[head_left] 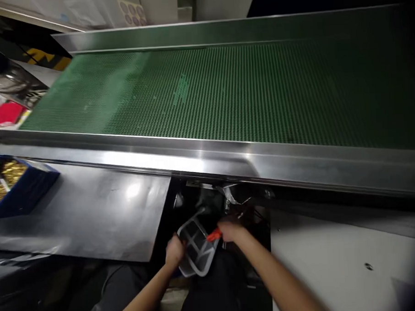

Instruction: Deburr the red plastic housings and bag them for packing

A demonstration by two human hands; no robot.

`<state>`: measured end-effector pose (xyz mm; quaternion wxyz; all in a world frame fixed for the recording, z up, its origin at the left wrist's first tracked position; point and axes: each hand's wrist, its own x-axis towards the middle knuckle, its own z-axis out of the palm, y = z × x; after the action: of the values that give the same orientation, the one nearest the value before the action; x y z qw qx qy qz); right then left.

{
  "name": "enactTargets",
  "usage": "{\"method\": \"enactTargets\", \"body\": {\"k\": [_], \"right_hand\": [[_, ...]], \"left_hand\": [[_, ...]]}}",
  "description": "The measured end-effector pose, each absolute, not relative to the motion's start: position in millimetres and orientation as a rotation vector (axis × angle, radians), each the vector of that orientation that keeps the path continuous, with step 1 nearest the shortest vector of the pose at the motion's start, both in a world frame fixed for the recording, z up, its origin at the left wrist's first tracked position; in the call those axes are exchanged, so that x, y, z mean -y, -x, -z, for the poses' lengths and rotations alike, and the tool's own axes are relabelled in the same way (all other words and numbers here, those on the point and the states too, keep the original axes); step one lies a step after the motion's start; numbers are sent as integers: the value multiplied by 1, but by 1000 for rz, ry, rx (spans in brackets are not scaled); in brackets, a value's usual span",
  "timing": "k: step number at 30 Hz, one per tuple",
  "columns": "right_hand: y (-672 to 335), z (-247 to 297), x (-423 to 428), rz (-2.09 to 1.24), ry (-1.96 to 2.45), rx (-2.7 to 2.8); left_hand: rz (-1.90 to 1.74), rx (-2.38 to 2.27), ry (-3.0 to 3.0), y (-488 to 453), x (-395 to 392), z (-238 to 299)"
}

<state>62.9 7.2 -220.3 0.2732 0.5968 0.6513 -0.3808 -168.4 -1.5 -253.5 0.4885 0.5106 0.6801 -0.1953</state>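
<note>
Low in front of my lap, my left hand (175, 251) is closed on the left edge of a clear plastic divided tray (202, 265), which is tilted. My right hand (229, 230) is closed round a small bright orange object (214, 235) at the tray's right side. The orange object's kind is blurred, and its tip lies over or against the tray; I cannot tell which. Both hands are below the near metal rail of the conveyor, in the dark gap between two work surfaces.
A green ribbed conveyor belt (198, 96) runs across the view behind a metal rail (207, 160). On the left metal plate (103, 210) stands a blue box (30, 190) with gold-wrapped pieces. A white panel (336, 264) is at right.
</note>
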Motion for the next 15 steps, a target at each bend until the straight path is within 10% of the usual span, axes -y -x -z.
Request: {"method": "enactTargets", "body": {"k": [15], "right_hand": [[3, 398, 28, 1148, -1417, -1486]], "left_hand": [[213, -1890, -1210, 231, 76, 435]]}}
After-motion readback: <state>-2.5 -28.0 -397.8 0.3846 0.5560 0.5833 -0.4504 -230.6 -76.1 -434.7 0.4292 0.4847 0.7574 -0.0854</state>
